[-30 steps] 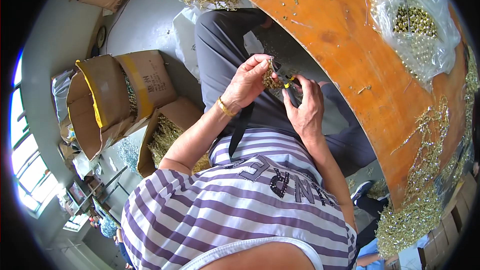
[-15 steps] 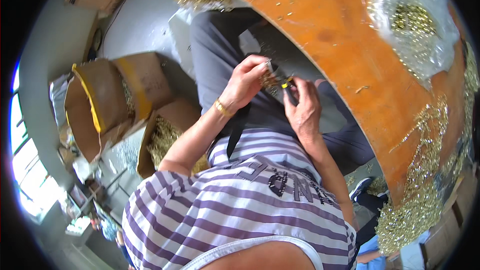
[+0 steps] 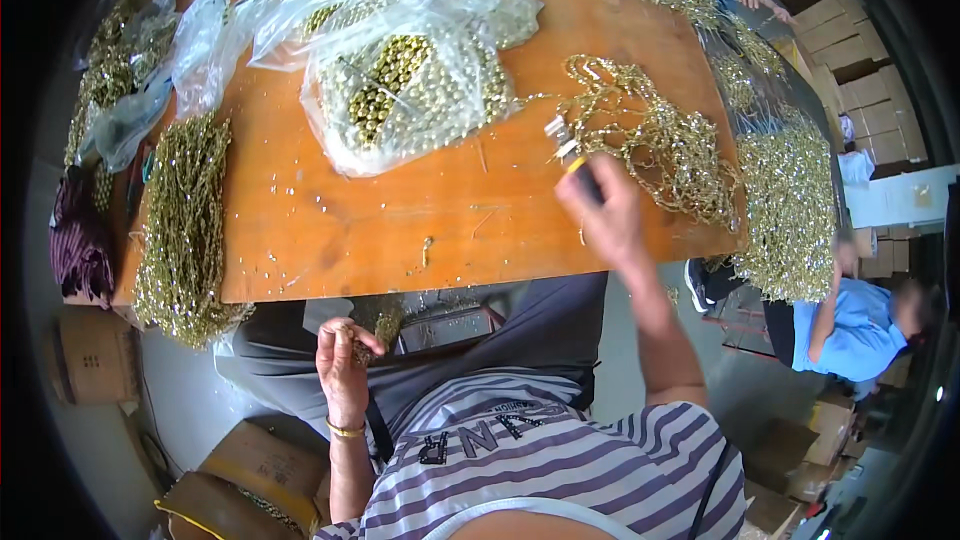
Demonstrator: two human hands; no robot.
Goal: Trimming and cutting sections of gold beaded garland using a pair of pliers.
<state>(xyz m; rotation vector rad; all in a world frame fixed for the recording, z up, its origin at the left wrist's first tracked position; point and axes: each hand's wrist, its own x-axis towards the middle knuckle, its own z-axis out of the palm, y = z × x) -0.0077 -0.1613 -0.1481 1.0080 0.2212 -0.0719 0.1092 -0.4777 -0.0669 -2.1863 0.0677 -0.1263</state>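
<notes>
Above the orange-brown wooden tabletop [image 3: 500,240], our right hand [image 3: 608,215] is wrapped around pliers with dark handles and a yellow band [image 3: 590,182], their metal head pointing away from us. Just beyond that hand and to its right lies a loose, tangled heap of thin gold beaded strings [image 3: 655,140]. Its long axis slants from the far side of the pliers back toward us on the right, so our right hand is by far the nearer one. We cannot tell whether the metal head touches the closest string.

Well apart from it, nearer to us and to the left, our left hand [image 3: 343,362] is closed on a small gold-brown beaded cluster [image 3: 366,352], held over our lap in dark grey trousers [image 3: 545,325]. Ahead and between the two hands sits a clear plastic bag of round gold beads [image 3: 325,125]; ahead of the left hand and further left, a thick hank of glittering gold strands [image 3: 182,225] hangs over the table edge.

Half a second ago our hands were close together above our lap, with the pliers beside the cluster. Now the right has gone out over the wood, and our view has swung so that the table stretches before both hands.
</notes>
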